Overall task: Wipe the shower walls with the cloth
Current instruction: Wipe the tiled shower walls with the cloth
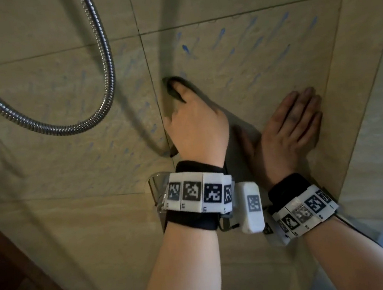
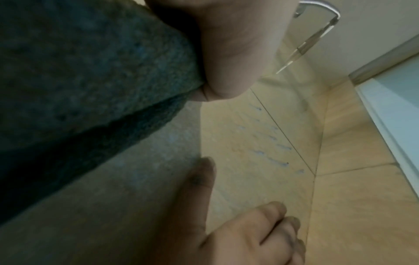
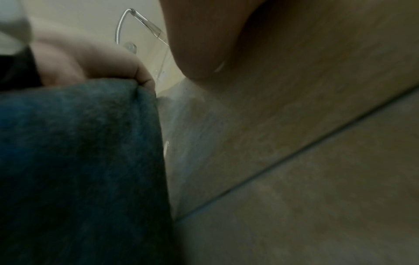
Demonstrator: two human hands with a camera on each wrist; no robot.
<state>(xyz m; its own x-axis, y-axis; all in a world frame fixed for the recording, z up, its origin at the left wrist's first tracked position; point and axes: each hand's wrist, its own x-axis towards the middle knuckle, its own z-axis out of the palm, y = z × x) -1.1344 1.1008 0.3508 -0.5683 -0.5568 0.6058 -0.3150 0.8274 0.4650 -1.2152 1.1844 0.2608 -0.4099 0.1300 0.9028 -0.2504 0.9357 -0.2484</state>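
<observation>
A dark grey-green cloth (image 1: 171,92) lies against the beige tiled shower wall (image 1: 259,59), which carries blue streaks. My left hand (image 1: 195,125) grips the cloth and presses it to the wall, one finger stretched up along it and the rest curled at its edge. In the left wrist view the cloth (image 2: 79,80) bunches under my palm. To the right, my right hand (image 1: 291,120) lies flat on the bare tile with straight fingers and holds nothing. The right wrist view shows the cloth (image 3: 68,161) with my left hand (image 3: 90,62) on top of it.
A metal shower hose (image 1: 102,59) loops down the wall at the left. A clear glass shelf with a chrome bracket (image 1: 155,190) juts out just below my left wrist. The wall corner (image 1: 336,74) runs close to the right of my right hand. Dark wood (image 1: 6,276) shows at bottom left.
</observation>
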